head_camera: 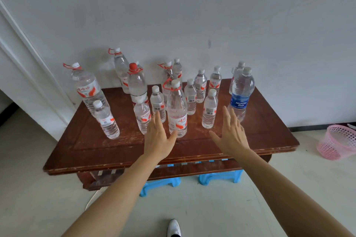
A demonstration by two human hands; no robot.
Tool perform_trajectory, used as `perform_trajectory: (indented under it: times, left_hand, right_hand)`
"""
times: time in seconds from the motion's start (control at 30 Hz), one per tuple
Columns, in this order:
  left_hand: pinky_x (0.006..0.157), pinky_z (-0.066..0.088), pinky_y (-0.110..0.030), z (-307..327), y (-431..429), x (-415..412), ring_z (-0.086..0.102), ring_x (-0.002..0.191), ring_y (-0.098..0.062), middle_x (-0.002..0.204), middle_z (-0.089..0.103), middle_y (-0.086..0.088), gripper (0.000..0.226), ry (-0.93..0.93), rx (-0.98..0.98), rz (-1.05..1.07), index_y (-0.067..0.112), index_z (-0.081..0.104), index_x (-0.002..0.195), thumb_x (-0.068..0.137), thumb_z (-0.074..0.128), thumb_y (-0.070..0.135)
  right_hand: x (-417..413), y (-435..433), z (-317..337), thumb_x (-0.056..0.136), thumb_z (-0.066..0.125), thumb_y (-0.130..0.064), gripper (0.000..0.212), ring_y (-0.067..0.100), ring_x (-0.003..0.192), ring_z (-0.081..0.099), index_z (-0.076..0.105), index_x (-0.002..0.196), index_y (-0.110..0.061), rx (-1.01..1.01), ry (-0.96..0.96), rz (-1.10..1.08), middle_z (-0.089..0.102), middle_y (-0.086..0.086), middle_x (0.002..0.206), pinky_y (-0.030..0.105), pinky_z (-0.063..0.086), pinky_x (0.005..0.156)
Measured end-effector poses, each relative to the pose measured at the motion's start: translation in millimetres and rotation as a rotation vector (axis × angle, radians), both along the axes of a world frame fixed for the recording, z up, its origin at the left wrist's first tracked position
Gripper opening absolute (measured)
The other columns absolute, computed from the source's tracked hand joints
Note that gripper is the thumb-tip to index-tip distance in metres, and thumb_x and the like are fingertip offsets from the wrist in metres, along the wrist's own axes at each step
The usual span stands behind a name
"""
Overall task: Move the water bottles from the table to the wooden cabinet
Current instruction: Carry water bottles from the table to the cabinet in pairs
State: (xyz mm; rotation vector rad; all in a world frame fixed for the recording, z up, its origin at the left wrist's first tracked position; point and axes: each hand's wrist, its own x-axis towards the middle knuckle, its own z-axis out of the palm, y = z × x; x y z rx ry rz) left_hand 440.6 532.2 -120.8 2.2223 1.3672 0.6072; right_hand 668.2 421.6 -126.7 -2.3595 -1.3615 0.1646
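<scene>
— Against the white wall [192, 5], what stands?
— A dark wooden table [86, 140], with blue plastic stools [219, 177] beneath it and a pink mesh basket [337, 142] on the floor to its right.
— Where are the water bottles [200, 86]?
— All upright on the tabletop, large and small mixed. A blue-labelled bottle [239, 98] stands at the right, and a tall red-labelled bottle [177, 109] is nearest the front.
— And the hands?
— Both reach over the front edge, fingers straight and spread, gripping nothing. The left hand [157, 138] is just beside the tall red-labelled bottle, thumb at its base; contact cannot be told. The right hand [231, 132] hovers in front of the blue-labelled bottle, touching none. A white shoe [174, 228] shows on the floor below.
</scene>
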Motion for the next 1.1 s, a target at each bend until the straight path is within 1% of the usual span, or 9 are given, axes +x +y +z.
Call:
perform_trajectory:
  times: [0.17, 0.33, 0.43, 0.53, 0.6, 0.7, 0.8, 0.93, 1.1]
  left_hand:
    - [0.12, 0.026, -0.046, -36, 72, 36, 0.013, 0.154, -0.026, 0.168, 0.009, -0.008, 0.108, -0.078, -0.143, 0.005, 0.018, -0.001, 0.159, 0.086, 0.057, 0.07]
    - [0.122, 0.027, -0.044, -73, 116, 71, 0.022, 0.152, -0.018, 0.166, 0.019, -0.001, 0.124, -0.308, -0.226, 0.045, 0.029, -0.001, 0.159, 0.07, 0.073, 0.075]
    - [0.121, 0.029, -0.046, -88, 118, 89, 0.023, 0.151, -0.012, 0.166, 0.019, 0.004, 0.136, -0.463, -0.311, 0.09, 0.03, -0.002, 0.159, 0.062, 0.085, 0.068]
    - [0.119, 0.019, -0.018, -92, 118, 105, 0.016, 0.148, 0.005, 0.162, 0.013, 0.024, 0.134, -0.55, -0.347, 0.15, 0.031, 0.003, 0.159, 0.062, 0.092, 0.053]
    - [0.115, 0.02, -0.01, -98, 120, 113, 0.023, 0.147, 0.004, 0.161, 0.025, 0.016, 0.126, -0.562, -0.331, 0.184, 0.026, 0.013, 0.158, 0.063, 0.094, 0.045]
    - [0.113, 0.036, -0.021, -105, 118, 116, 0.047, 0.134, -0.004, 0.144, 0.052, 0.006, 0.109, -0.544, -0.321, 0.244, 0.021, 0.033, 0.15, 0.062, 0.095, 0.039]
    - [0.108, 0.045, -0.03, -109, 120, 115, 0.057, 0.124, -0.008, 0.132, 0.061, 0.007, 0.103, -0.524, -0.334, 0.271, 0.022, 0.04, 0.145, 0.06, 0.096, 0.039]
    - [0.107, 0.047, -0.047, -113, 117, 123, 0.06, 0.124, -0.02, 0.131, 0.063, 0.001, 0.102, -0.553, -0.339, 0.342, 0.018, 0.042, 0.143, 0.061, 0.094, 0.045]
    - [0.108, 0.046, -0.046, -111, 105, 143, 0.06, 0.124, -0.021, 0.132, 0.063, -0.001, 0.098, -0.623, -0.3, 0.422, 0.015, 0.041, 0.144, 0.064, 0.095, 0.035]
  right_hand:
    - [26, 65, -32, 0.091, 0.062, -0.058, 0.107, 0.035, 0.155, 0.011, -0.012, 0.16, -0.024, -0.057, 0.17, -0.098, -0.002, 0.011, 0.17, 0.055, 0.025, 0.121]
    - [44, 121, -67, 0.09, 0.067, -0.057, 0.11, 0.03, 0.157, 0.005, -0.015, 0.159, -0.029, 0.004, 0.367, -0.242, -0.007, 0.002, 0.17, 0.054, 0.019, 0.122]
    - [48, 133, -78, 0.087, 0.073, -0.052, 0.114, 0.027, 0.157, 0.005, -0.012, 0.159, -0.03, 0.06, 0.46, -0.313, -0.007, -0.001, 0.171, 0.053, 0.019, 0.122]
    - [57, 144, -89, 0.082, 0.078, -0.055, 0.121, 0.024, 0.157, 0.006, -0.012, 0.159, -0.033, 0.146, 0.532, -0.363, -0.004, -0.004, 0.171, 0.051, 0.018, 0.122]
    - [67, 151, -98, 0.08, 0.079, -0.056, 0.121, 0.021, 0.157, 0.009, -0.01, 0.159, -0.033, 0.186, 0.572, -0.363, 0.001, -0.003, 0.171, 0.048, 0.017, 0.122]
    - [79, 159, -107, 0.083, 0.079, -0.052, 0.112, 0.022, 0.152, 0.027, 0.001, 0.16, -0.032, 0.173, 0.639, -0.315, 0.022, -0.001, 0.168, 0.046, 0.027, 0.12]
    - [82, 161, -112, 0.082, 0.076, -0.059, 0.101, 0.022, 0.139, 0.048, 0.012, 0.157, -0.036, 0.145, 0.652, -0.274, 0.043, -0.004, 0.157, 0.047, 0.044, 0.112]
    - [95, 159, -114, 0.082, 0.076, -0.057, 0.096, 0.02, 0.136, 0.051, 0.015, 0.154, -0.038, 0.102, 0.669, -0.17, 0.044, -0.006, 0.155, 0.042, 0.047, 0.106]
    - [114, 154, -117, 0.081, 0.077, -0.056, 0.092, 0.02, 0.135, 0.051, 0.02, 0.151, -0.037, 0.082, 0.676, -0.061, 0.047, -0.004, 0.152, 0.039, 0.047, 0.106]
